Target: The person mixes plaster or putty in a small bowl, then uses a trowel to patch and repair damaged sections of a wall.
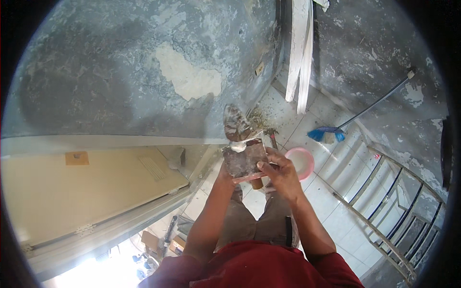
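A dark, square plastering board (245, 162) is held in front of my body, with a lump of white plaster (238, 146) near its far left corner. My left hand (224, 175) grips the board at its left side, its fingers mostly hidden underneath. On the right, my right hand (280, 172) closes on the board with the thumb on top. A wooden handle (257, 183) pokes out below the near edge; what it belongs to is hidden. Just beyond the board shows a brown, white-smeared rounded shape (235, 122) whose kind I cannot make out.
Ahead stands a grey, peeling wall (115, 72) with a pale patch (187, 74). A pink bucket (300, 163) sits on the tiles right of my legs. Farther right are a blue broom (327, 134), leaning white strips (300, 57) and a metal ladder (379, 216). A cream door (105, 187) lies left.
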`<move>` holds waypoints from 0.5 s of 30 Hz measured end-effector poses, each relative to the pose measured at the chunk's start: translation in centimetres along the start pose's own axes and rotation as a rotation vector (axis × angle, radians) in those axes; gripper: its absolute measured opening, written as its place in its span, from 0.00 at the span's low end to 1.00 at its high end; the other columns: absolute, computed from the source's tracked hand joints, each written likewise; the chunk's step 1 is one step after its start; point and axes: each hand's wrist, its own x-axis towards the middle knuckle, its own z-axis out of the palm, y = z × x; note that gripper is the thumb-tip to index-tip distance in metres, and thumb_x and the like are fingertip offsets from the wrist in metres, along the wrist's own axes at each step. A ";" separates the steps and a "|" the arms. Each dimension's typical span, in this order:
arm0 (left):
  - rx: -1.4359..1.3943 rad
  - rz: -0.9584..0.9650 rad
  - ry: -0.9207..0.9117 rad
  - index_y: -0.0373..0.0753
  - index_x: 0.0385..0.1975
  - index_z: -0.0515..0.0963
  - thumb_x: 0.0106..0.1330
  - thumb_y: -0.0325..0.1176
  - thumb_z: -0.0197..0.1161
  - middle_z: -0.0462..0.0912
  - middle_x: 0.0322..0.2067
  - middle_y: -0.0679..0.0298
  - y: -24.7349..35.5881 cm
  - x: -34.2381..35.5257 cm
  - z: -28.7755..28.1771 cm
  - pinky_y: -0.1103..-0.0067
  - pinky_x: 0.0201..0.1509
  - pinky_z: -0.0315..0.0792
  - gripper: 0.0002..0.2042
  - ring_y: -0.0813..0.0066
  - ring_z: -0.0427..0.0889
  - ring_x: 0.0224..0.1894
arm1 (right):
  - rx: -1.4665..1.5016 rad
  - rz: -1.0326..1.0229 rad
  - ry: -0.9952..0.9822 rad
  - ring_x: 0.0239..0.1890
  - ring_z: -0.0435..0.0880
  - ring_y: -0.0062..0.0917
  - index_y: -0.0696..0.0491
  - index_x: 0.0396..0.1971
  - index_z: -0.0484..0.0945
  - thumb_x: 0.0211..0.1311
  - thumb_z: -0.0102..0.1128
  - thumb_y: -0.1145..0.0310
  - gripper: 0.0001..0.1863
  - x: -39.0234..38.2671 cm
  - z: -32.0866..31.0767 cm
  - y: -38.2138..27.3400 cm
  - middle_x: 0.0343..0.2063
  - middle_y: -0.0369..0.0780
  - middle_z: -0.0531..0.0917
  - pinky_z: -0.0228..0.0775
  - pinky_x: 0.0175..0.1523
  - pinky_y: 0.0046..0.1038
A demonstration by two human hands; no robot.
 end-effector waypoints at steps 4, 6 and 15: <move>0.286 0.045 0.320 0.34 0.50 0.67 0.64 0.41 0.55 0.76 0.42 0.52 2.4 -5.2 -7.8 0.65 0.47 0.75 0.20 0.62 0.79 0.41 | 0.055 0.123 -0.117 0.27 0.72 0.13 0.60 0.25 0.77 0.57 0.60 0.73 0.06 1.7 -0.2 -0.9 0.24 0.33 0.77 0.65 0.32 0.19; 0.304 -0.024 0.526 0.36 0.44 0.68 0.66 0.41 0.52 0.76 0.34 0.56 2.9 -7.5 -9.5 0.70 0.41 0.75 0.15 0.64 0.79 0.35 | -0.012 0.107 -0.076 0.23 0.68 0.11 0.59 0.27 0.76 0.57 0.60 0.73 0.05 3.6 -0.3 0.9 0.21 0.31 0.75 0.60 0.27 0.18; 0.480 -0.096 0.893 0.35 0.39 0.68 0.67 0.38 0.48 0.76 0.32 0.55 9.6 -25.9 -17.6 0.72 0.41 0.76 0.12 0.65 0.78 0.34 | 0.519 0.040 0.101 0.20 0.70 0.15 0.58 0.26 0.75 0.56 0.59 0.74 0.04 10.9 7.3 1.3 0.19 0.31 0.73 0.61 0.28 0.18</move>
